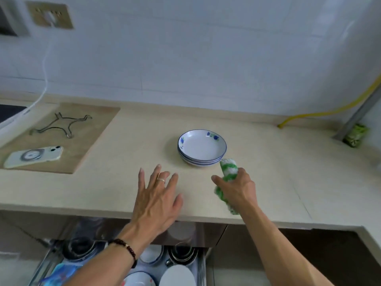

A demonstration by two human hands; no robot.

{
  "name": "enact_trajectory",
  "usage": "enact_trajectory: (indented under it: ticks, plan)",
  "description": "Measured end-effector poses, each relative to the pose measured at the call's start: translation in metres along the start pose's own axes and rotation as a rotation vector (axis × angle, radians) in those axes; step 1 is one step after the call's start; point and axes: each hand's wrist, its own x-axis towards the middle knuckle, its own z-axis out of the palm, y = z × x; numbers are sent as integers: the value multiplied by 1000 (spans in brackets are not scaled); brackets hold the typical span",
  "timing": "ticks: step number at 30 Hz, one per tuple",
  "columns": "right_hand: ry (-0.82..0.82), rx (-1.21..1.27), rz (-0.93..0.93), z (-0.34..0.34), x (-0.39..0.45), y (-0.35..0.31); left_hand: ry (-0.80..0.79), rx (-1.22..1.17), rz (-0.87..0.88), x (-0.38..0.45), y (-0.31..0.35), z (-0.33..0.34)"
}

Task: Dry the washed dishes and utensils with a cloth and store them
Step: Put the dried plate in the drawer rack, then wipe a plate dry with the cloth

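Observation:
A short stack of white plates with blue rims and blue flower marks stands on the beige counter. My right hand grips a green-and-white cloth just in front and to the right of the stack. My left hand hovers over the counter's front edge with fingers spread and straight, holding nothing, a short way in front and to the left of the plates. Below the counter an open drawer rack holds several bowls, plates and metal pots.
A wooden board at the left carries a wire trivet and a white phone. A white cable hangs from the wall socket. A yellow hose and a green packet are at the back right.

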Motion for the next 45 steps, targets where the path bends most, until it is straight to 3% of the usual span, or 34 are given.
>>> enact_trajectory:
  ticks: [6, 11, 15, 23, 35, 45]
  plan:
    - [-53, 96, 86, -19, 121, 9, -14, -76, -202, 94, 29, 38]
    - [-159, 48, 68, -11, 205, 1, -73, -324, -604, 173, 40, 53]
    - [-275, -50, 14, -1, 233, -9, -129, -413, -746, 197, 31, 68]
    - [-384, -174, -70, 11, 248, -11, -184, -494, -867, 207, 30, 78]
    - [-361, -168, -134, 11, 247, -9, -203, -442, -831, 209, 27, 81]
    - [-273, 65, -58, -26, 225, -21, -195, -573, -750, 208, 31, 44]
